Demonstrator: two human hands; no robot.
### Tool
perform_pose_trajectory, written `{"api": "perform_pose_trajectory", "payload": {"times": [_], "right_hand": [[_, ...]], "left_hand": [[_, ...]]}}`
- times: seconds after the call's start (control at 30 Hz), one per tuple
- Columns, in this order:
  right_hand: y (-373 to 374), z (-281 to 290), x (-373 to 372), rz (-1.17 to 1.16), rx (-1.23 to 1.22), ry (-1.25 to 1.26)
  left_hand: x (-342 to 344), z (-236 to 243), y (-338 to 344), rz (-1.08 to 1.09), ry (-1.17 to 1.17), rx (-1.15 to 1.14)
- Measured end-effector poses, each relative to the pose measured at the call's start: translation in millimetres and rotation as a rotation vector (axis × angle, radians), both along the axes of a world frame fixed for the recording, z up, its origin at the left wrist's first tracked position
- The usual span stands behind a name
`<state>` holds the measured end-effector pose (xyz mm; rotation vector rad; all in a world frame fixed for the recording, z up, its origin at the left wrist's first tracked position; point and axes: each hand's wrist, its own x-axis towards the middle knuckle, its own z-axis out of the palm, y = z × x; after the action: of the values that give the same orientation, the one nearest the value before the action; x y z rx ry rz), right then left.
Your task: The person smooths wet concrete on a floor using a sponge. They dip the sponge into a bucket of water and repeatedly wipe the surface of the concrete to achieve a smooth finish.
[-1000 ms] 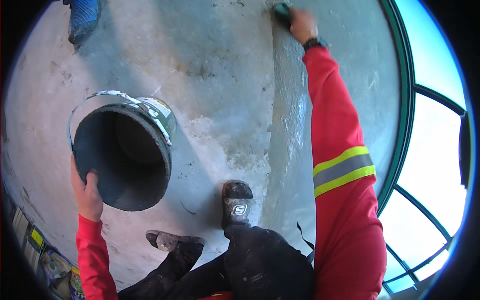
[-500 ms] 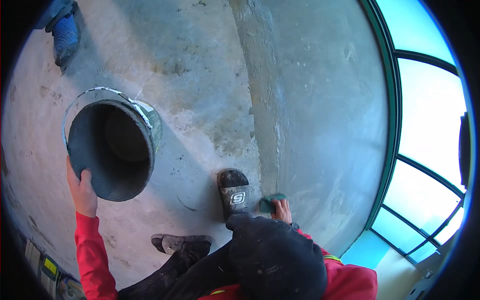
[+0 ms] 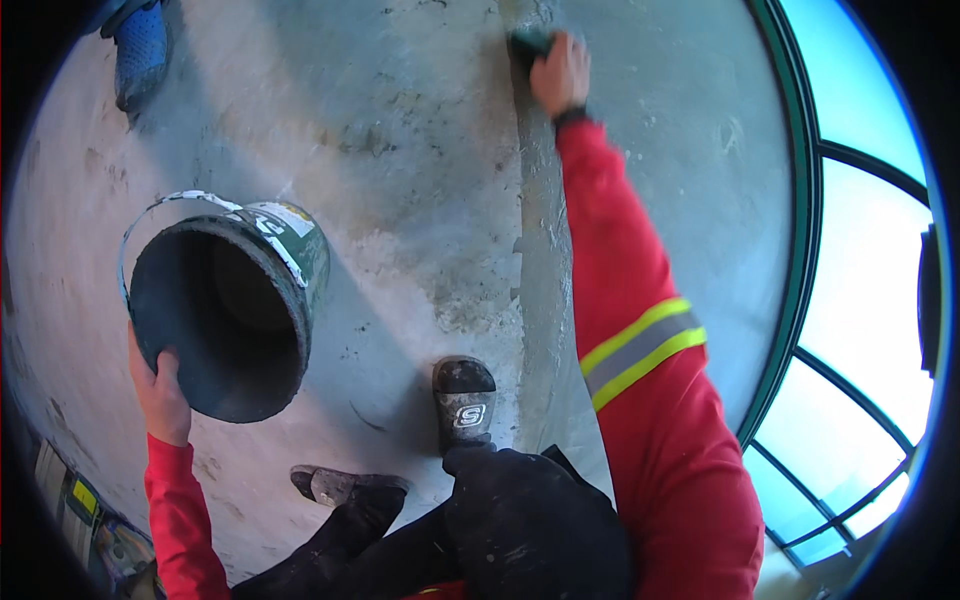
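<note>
My left hand (image 3: 160, 395) is closed on the near rim of a green bucket (image 3: 315, 255), thumb inside and fingers outside. The bucket is tilted so that its dark, cement-coated mouth faces me, and its white-smeared wire handle (image 3: 205, 197) stands over the far side. Far ahead, with the arm stretched out, my right hand (image 3: 563, 75) presses a dark green sponge-like pad (image 3: 528, 45) to the rough grey mortar strip (image 3: 540, 250). The pad is partly hidden by the fingers and slightly blurred.
Stained bare concrete floor (image 3: 400, 180) runs left of the strip, a smooth grey wall (image 3: 680, 170) right of it, up to green-framed windows (image 3: 860, 250). My sandal (image 3: 465, 400) is beside the strip. A blue shoe (image 3: 140, 55) shows far left; assorted items lie lower left.
My right hand has swept the pad far forward along the strip, from near my foot to the top of the view. My left hand still grips the bucket, which has barely shifted.
</note>
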<state>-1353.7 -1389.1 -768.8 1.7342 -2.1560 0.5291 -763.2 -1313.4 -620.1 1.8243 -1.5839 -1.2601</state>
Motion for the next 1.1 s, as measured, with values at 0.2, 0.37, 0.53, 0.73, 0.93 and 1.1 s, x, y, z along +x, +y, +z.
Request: {"api": "perform_pose_trajectory", "payload": {"times": [0.2, 0.37, 0.53, 0.73, 0.93, 1.1], "right_hand": [[-99.5, 28.1, -61.2, -0.038, 0.409, -0.005], [39.1, 11.5, 5.4, 0.131, 0.257, -0.087], [316.3, 50.7, 92.6, 0.052, 0.389, -0.322], [568.3, 90.8, 230.5, -0.395, 0.815, -0.639], [501.2, 60.9, 200.6, -0.490, 0.438, -0.578], [241.0, 1.2, 91.3, -0.247, 0.133, -0.307]], "left_hand": [[3.6, -6.5, 2.1, 0.013, 0.035, 0.001], [7.5, 3.7, -7.8, -0.032, -0.009, -0.008], [-11.0, 4.8, -7.9, -0.051, 0.063, -0.042], [-13.9, 12.5, -13.9, -0.094, 0.076, -0.060], [-7.8, -4.9, -11.5, -0.110, 0.143, 0.001], [-7.8, -6.1, -3.3, -0.043, 0.017, -0.035]]}}
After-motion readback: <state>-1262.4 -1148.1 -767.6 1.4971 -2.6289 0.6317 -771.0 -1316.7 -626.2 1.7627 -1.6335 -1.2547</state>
